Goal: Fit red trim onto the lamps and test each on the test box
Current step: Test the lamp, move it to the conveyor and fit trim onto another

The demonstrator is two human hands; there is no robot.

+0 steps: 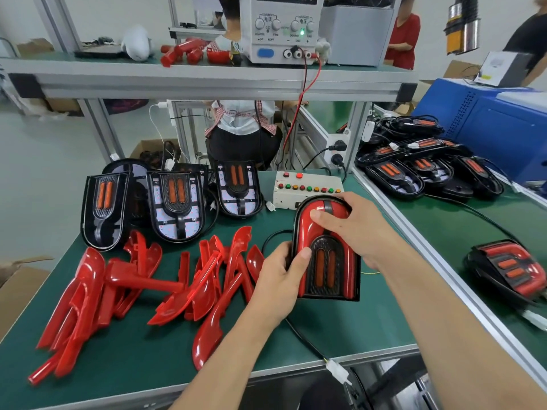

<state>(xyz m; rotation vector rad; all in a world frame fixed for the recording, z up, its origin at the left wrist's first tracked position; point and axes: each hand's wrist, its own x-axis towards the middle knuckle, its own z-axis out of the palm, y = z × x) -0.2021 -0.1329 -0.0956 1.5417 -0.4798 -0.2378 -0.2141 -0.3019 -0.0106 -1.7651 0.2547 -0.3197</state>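
Left hand (279, 278) grips the lamp (327, 255) by its left edge, right hand (352, 229) presses the red trim (307, 229) down, fingers probably curled over the far rim.

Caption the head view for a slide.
Both hands press red trim onto a lamp beside the test box.

One lamp (327, 253) carries red trim and sits gripped between the left hand (281, 279) and right hand (352, 229); three bare lamps (177, 202) stand beyond the left hand; one test box (307, 187) lies just past the right hand's fingers; one finished lamp (509, 269) rests well right of the right hand; the loose red trim pieces (142, 285) left of the left hand overlap too much to count; likewise the heap of lamps (420, 164) far beyond the right hand.
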